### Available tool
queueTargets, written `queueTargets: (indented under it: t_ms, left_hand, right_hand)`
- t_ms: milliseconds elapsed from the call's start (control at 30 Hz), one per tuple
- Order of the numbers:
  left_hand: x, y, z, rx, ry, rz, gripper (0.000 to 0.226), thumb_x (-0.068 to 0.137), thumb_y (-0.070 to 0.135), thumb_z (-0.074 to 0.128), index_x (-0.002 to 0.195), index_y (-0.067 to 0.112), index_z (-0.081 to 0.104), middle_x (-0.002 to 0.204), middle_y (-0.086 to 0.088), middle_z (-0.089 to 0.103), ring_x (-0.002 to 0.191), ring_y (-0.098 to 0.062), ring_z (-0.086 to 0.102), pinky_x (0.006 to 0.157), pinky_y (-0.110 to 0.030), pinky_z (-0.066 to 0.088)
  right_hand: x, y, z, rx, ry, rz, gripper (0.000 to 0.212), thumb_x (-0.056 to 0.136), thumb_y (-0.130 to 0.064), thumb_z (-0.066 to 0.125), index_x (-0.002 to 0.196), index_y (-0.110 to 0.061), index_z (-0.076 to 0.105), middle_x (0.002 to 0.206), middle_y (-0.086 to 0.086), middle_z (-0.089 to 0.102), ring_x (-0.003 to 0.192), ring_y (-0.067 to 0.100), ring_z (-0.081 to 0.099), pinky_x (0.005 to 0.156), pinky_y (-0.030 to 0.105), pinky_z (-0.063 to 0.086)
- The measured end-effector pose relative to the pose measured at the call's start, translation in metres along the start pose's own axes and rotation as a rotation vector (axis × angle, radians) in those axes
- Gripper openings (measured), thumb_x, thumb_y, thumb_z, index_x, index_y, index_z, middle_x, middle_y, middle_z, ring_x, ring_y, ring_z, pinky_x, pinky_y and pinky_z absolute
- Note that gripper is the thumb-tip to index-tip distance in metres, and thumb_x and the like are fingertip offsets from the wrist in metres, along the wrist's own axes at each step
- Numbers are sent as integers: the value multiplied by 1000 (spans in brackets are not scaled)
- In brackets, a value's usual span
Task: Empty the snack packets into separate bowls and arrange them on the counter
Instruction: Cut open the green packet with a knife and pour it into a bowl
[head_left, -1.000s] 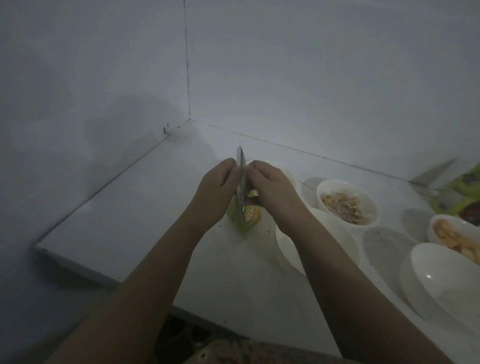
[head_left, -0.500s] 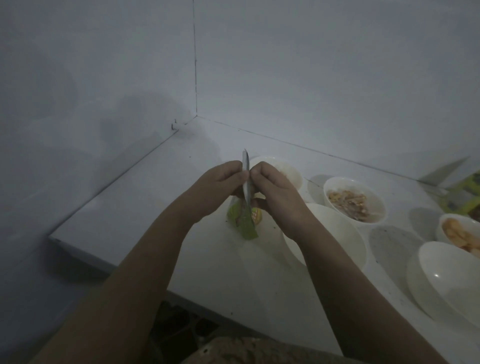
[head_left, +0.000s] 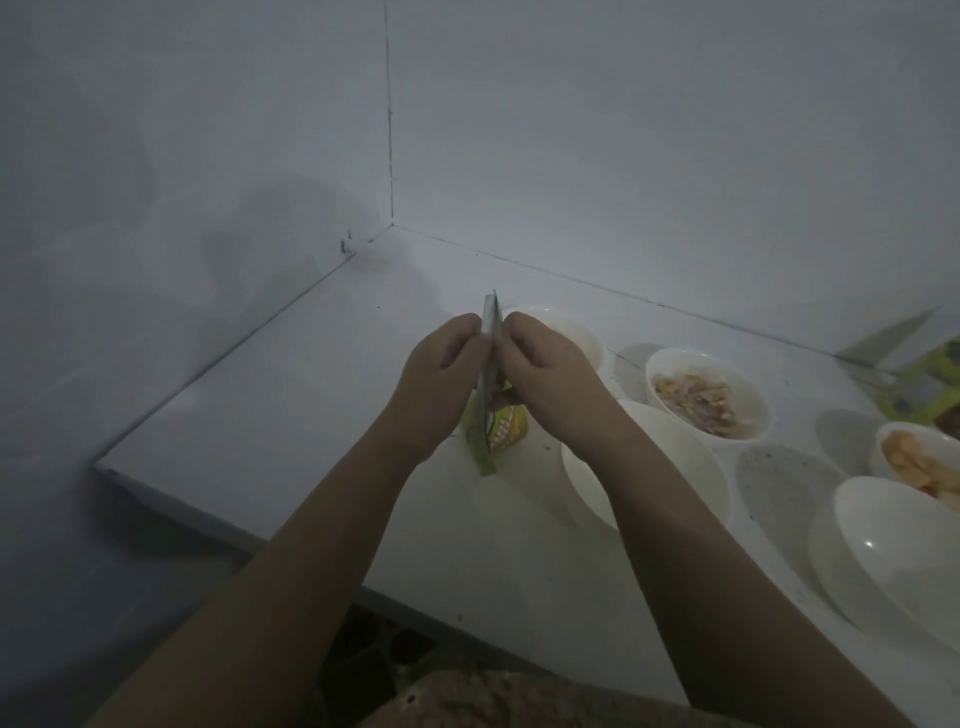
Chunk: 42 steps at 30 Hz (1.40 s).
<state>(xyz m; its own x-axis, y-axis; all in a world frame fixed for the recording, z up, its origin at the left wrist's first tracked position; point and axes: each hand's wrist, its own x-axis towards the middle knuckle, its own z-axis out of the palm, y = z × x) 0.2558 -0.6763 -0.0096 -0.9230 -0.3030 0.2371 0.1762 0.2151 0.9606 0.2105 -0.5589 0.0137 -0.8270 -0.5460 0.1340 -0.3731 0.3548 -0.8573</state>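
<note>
I hold a green and yellow snack packet (head_left: 491, 415) edge-on above the white counter (head_left: 291, 395). My left hand (head_left: 441, 374) and my right hand (head_left: 545, 374) pinch its silvery top from either side, fingertips nearly meeting. Its green lower end hangs below my hands. An empty white bowl (head_left: 675, 457) lies under my right forearm, and another white bowl (head_left: 576, 338) sits just behind my right hand. Further right, one bowl (head_left: 706, 395) holds a brownish snack mix and one (head_left: 919, 462) holds orange pieces.
A large empty white bowl (head_left: 904, 556) stands at the right edge. Green packets (head_left: 930, 384) lie at the far right by the wall. The counter sits in a corner, with walls behind and to the left; its front edge runs below my forearms.
The view has shifted a little, so hands and packet sit slightly lower and to the right in frame. Both hands keep pinching the packet's top; no visible tear.
</note>
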Motion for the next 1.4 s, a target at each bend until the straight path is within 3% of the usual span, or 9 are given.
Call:
queueTargets:
  t_ms: [167,267,500,633,733,867,1067,1300,1400]
  left_hand:
    - [-4,-2,8,29,58,4,29,96,16,42,68,16,34,65,-1,33,63,-14,33,56,-29,29]
    - [-1,2,4,199,39,92,34,97,10,43,66,18,30,61,2,30,57,-7,28,51,-20,26]
    - [4,19,-23,504,187,264,29,93,14,48,66,12,38,54,2,33,49,-7,26,46,-18,26]
    - [-3,41,-13,563,-32,54,16,89,26,58,83,16,47,72,1,51,59,-9,44,51,-15,33]
    - [-7,45,-10,446,-236,-164,16,91,20,54,104,18,45,93,-3,55,74,-11,51,58,-21,42]
    - [-9,42,-7,393,154,-8,7,96,13,40,90,13,42,84,-6,52,74,-19,50,56,-27,41]
    - [-13,47,5,78,233,116,24,102,32,39,83,17,39,81,0,43,70,-6,42,59,-16,40]
    - [34,-4,6,-52,236,-385,32,100,42,36,116,16,47,119,-6,50,103,-18,49,89,-34,44]
    - [52,-16,11,-231,139,-487,25,101,37,39,90,20,52,102,-5,54,98,-21,51,96,-42,44]
  right_hand:
    - [-6,2,-3,65,-6,77,23,97,-16,47,90,6,46,84,17,56,73,20,63,63,30,61]
    - [-6,-3,-8,-200,-118,73,23,92,-19,52,95,4,55,90,17,66,75,24,71,66,41,61]
    - [-16,-18,-26,-186,205,141,29,93,-15,52,81,11,50,88,30,62,50,19,68,61,55,57]
    - [-16,-23,-16,-389,289,-3,26,89,-13,51,66,-7,40,60,4,45,54,15,43,50,28,42]
    - [-15,-22,-20,-340,369,-51,26,88,-12,50,65,-10,37,60,6,45,57,17,49,53,21,44]
    - [-18,-20,-21,-147,441,-34,23,92,-9,45,73,0,38,81,24,56,79,42,65,57,43,60]
    - [-22,-26,-24,-320,462,-167,21,91,-5,44,72,-9,35,61,-3,36,54,4,35,48,15,31]
    - [-34,-28,-38,-283,392,-209,21,94,-6,44,75,-11,36,62,-3,37,52,6,33,48,14,30]
    - [-38,-27,-42,-255,363,-194,22,95,-8,45,75,-11,37,64,2,39,54,8,33,48,18,29]
